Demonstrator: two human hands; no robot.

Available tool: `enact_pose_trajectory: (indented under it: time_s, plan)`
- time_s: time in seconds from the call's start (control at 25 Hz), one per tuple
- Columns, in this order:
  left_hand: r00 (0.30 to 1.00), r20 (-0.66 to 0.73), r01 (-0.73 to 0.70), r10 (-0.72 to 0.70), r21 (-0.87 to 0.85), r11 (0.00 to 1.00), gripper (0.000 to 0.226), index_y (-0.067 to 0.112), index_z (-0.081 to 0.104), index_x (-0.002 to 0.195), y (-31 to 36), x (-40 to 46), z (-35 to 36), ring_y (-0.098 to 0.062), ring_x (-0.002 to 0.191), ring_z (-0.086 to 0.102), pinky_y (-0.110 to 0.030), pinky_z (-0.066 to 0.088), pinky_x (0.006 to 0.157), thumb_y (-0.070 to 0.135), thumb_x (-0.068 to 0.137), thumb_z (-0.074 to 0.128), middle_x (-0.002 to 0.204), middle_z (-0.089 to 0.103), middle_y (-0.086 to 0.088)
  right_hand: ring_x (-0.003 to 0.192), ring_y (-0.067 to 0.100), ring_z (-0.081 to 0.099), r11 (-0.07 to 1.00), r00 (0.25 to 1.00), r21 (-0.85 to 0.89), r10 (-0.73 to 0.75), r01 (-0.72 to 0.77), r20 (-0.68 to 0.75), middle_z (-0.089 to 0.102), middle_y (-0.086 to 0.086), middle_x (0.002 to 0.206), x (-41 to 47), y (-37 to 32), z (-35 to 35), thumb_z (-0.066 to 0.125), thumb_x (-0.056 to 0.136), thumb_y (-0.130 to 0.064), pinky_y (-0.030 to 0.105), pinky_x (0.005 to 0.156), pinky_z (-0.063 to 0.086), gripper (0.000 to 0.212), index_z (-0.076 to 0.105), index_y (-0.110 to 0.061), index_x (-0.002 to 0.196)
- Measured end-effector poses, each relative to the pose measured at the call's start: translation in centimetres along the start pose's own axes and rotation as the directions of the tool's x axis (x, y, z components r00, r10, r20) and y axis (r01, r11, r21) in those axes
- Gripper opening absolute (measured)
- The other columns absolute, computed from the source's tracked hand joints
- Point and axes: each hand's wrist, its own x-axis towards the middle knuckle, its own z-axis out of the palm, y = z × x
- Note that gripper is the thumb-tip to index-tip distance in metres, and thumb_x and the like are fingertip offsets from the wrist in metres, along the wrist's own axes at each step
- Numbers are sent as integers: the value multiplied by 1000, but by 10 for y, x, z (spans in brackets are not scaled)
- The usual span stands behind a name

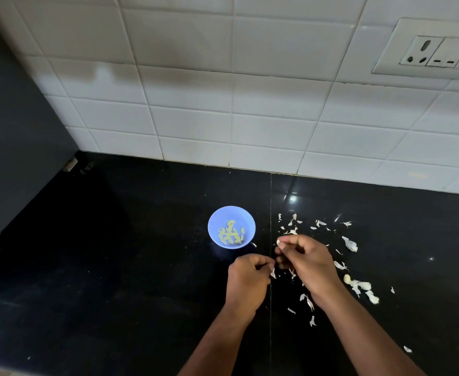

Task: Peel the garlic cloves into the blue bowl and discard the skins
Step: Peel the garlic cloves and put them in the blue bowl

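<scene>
White tiles and a wall socket back the glossy black tabletop. Near its middle sits the blue bowl, holding a small heap of peeled garlic cloves. Just right of the bowl, both hands hover close together above the surface: the right hand pinches a pale garlic clove at its fingertips, while the left hand is curled, nipping a shred of skin. Papery skins lie scattered to the right, with a few unpeeled cloves among them.
</scene>
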Motion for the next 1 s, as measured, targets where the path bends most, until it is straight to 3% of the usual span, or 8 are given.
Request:
enact_pose_trajectory:
  time_s: [0.08,0.2,0.36,0.56,0.64,0.72,0.88,1.0]
  plan:
    - [1000,17,1,-2,39,999,15,27,82,93,-5,0,-2,-2,63,64,-27,56,65,19,97,70,69,72,15,70,20,76,972,994,-210,-94,104,55,77,3,81,13,-11,13,72,94,-6,36,70,65,7,75,-13,92]
    - [1000,6,9,-10,76,997,24,26,80,93,-6,0,-7,-3,58,59,-27,51,61,12,100,62,61,66,16,64,20,73,926,975,-315,-168,207,145,76,0,80,30,-26,40,66,97,-7,39,67,64,13,74,-15,93]
    - [999,42,-7,5,63,998,33,29,77,91,-9,1,-12,-4,63,62,-35,59,67,4,98,56,72,69,12,51,15,68,847,940,-450,-152,283,305,76,-6,98,38,-39,61,53,102,-9,23,51,51,30,73,-27,115]
    - [998,49,57,-51,-119,991,7,17,81,81,0,-5,-17,-9,59,62,-25,56,60,15,87,84,67,72,-1,56,22,72,912,981,-362,-161,191,111,77,-3,75,33,-42,46,70,96,-16,35,53,54,8,75,-18,90]
    - [997,45,70,-62,-188,980,7,16,82,82,8,-2,-14,-12,61,65,-27,58,61,19,88,83,72,74,-4,56,15,71,909,983,-383,-185,165,-17,75,-5,68,32,-34,29,73,96,-29,34,61,58,14,76,-22,85]
    - [993,95,93,-66,-309,947,13,13,82,94,23,7,0,-19,76,75,-33,63,70,18,98,71,89,79,-9,74,5,73,925,970,-324,-233,199,-67,78,-10,84,26,-23,14,63,103,-27,33,79,61,15,78,-26,103]
    - [911,362,377,-197,-542,751,38,5,72,123,68,23,38,-25,115,72,-37,59,98,30,111,47,122,76,-16,128,-7,57,917,950,-256,-280,307,136,66,-19,136,9,-6,-11,46,111,-38,17,109,43,35,64,-35,140]
    - [866,487,400,-113,-541,740,67,4,63,135,94,26,42,-30,135,59,-44,44,116,57,110,32,142,64,-14,124,2,63,909,981,-369,-189,193,49,68,-17,134,20,15,-36,35,103,-65,36,112,47,46,56,-49,140]
